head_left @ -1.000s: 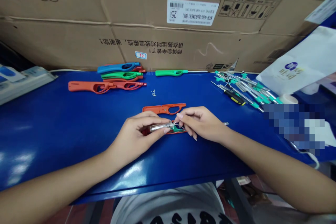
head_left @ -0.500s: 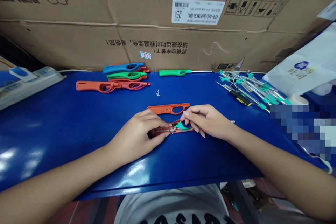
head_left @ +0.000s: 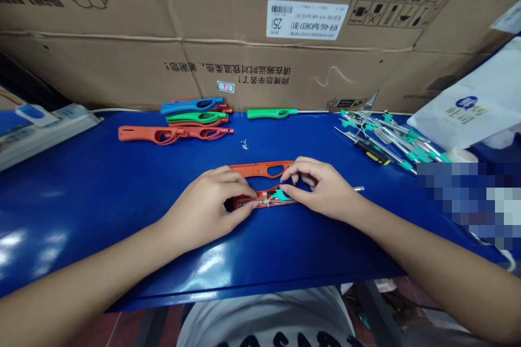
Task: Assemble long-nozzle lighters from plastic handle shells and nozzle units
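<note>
An orange lighter half-shell (head_left: 268, 205) lies in front of me with its inner parts showing. Inside it sit a green trigger piece (head_left: 280, 194), a thin wire and a clear part. My left hand (head_left: 217, 198) closes thumb and fingers on the left end of this half-shell. My right hand (head_left: 321, 187) has its thumb at the green trigger piece, fingers curled above; whether it pinches anything is hidden. Out past my right hand sticks the tip of a metal tube (head_left: 359, 188). Just behind lies a second orange half-shell (head_left: 260, 169), near the fingers of both hands.
Blue, green and orange lighter shells (head_left: 195, 117) are piled at the back left. A green lighter (head_left: 268, 113) lies by the cardboard box (head_left: 228, 54). Metal tubes with green triggers (head_left: 394, 138) and a screwdriver (head_left: 372, 153) are at right. A power strip (head_left: 49, 130) stands far left.
My right hand has shifted slightly, its thumb coming down to the green trigger piece and its fingers lifting toward the rear half-shell. More of the metal tube tip shows. My left hand has moved slightly left.
</note>
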### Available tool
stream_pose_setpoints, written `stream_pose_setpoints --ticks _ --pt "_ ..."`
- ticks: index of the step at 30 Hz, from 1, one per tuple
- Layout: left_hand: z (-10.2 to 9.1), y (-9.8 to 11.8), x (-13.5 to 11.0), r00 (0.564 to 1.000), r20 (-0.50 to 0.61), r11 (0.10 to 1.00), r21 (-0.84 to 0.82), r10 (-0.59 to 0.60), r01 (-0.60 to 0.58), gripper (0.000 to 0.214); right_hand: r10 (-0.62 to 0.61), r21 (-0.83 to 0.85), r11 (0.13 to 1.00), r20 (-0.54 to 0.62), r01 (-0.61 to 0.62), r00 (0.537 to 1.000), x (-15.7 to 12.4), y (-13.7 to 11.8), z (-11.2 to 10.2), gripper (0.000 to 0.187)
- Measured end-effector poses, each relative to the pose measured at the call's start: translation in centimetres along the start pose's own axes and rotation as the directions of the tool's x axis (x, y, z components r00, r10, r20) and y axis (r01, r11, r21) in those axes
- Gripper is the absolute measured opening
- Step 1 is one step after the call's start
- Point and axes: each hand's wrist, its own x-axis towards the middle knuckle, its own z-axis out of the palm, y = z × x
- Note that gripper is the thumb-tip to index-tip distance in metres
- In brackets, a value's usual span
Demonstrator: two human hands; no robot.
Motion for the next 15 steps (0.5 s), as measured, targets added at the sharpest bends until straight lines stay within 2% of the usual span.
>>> stream_pose_setpoints --ticks 2,4,8,15 --pt "0.0 0.0 0.0 1.000 0.001 1.000 -0.014 0.000 0.000 0.011 -0.123 -0.120 0.985 0.000 0.122 0.992 -0.1 0.0 0.1 0.009" --pt "0.2 0.0 0.0 1.000 0.003 0.999 -0.046 -0.009 0.009 0.012 -0.191 -0.206 0.959 0.031 0.193 0.981 -0.1 -0.1 0.2 0.011" --pt "0.6 0.2 -0.2 1.000 -0.001 0.994 -0.111 -0.012 0.012 0.013 -0.183 -0.254 0.946 0.091 0.201 0.979 -0.3 -0.3 0.3 0.015" --pt "1.1 0.1 -0.2 0.999 -0.034 0.992 -0.127 0.006 -0.010 0.015 -0.137 -0.246 0.955 0.121 0.164 0.983 -0.2 -0.3 0.5 0.014"
